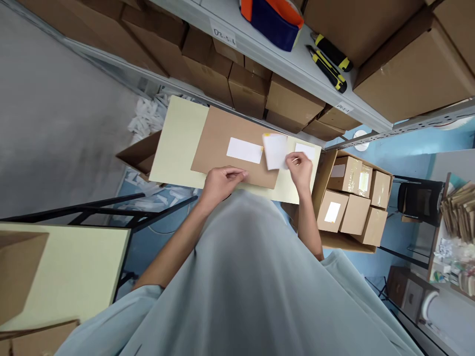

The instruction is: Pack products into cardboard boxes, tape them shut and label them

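A flat brown cardboard sheet (222, 143) lies on a pale yellow table (174, 148), with a white label (245, 150) stuck on it. My left hand (221, 181) rests on the cardboard's near edge, fingers curled and pressed on it just below the label. My right hand (300, 168) pinches a white paper slip (275, 151), blurred by motion, held up over the cardboard's right end. Another white label (305, 150) lies on the table behind that hand.
An open carton (374, 237) with several small labelled boxes stands right of the table. Metal shelving (282, 54) behind holds many cardboard boxes, two yellow-black utility knives (328, 62) and a blue-orange bag (274, 17). Paper scraps (148, 116) litter the floor at left. A second table (74, 267) stands near left.
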Demonstrator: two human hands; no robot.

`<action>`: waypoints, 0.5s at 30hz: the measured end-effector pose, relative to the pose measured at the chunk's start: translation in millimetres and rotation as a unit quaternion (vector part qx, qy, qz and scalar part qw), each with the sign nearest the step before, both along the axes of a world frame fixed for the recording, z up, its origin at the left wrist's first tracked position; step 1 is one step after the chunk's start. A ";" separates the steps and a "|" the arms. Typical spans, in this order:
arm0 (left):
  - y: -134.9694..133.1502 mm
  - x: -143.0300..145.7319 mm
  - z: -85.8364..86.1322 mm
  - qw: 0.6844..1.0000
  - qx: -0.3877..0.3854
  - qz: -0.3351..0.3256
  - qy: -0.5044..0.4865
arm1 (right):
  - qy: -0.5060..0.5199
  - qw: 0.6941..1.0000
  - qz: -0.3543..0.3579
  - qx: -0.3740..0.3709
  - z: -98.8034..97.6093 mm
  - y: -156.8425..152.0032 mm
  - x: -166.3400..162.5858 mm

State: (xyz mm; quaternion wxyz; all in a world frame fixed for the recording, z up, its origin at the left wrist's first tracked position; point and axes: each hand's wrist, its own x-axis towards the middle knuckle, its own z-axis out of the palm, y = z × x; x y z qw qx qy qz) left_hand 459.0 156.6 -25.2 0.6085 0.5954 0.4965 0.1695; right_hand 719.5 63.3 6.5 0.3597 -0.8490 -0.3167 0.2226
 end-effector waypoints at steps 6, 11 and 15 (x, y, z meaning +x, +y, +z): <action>-3.1 -0.3 -13.4 0.991 -0.090 0.069 -0.072 | -0.217 0.957 0.180 -0.076 24.8 1.8 -48.8; -3.8 -1.8 -17.9 0.981 -0.103 0.108 -0.121 | -0.139 0.911 0.373 -0.111 51.4 -11.4 -89.6; -7.3 -6.5 -22.1 0.975 -0.132 0.125 -0.129 | -0.076 0.908 0.396 -0.113 70.5 1.9 -78.7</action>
